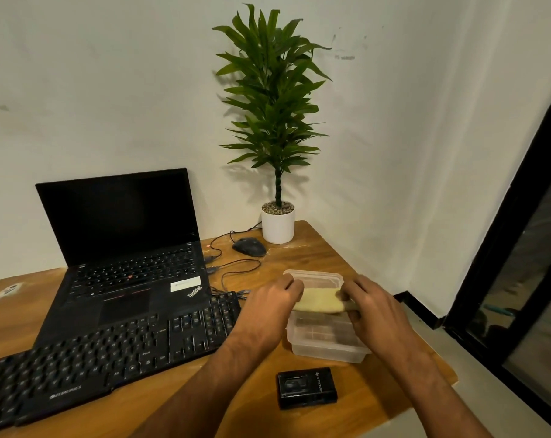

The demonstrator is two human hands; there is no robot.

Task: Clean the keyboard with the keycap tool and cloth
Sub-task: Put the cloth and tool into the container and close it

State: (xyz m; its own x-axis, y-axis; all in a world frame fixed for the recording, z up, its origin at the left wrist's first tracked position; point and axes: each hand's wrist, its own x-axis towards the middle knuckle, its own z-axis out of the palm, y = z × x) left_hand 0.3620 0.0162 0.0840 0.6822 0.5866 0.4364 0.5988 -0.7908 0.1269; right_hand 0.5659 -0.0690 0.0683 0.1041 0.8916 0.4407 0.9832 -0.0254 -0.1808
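The left hand (269, 303) curls its fingers round one end of the soft yellow folded cloth (320, 300). The right hand (373, 306) curls its fingers round the other end. Both hands hold the cloth just above the clear plastic box (324, 343), which sits on the brown wooden table (179, 393). The long black keyboard (110, 355) lies to the left of the box, in front of the open black laptop (125, 248). A small black case (307, 387) lies on the table, nearer than the box. Farther back sit a dark mouse (249, 246) and a tall green plant in a white pot (278, 226).
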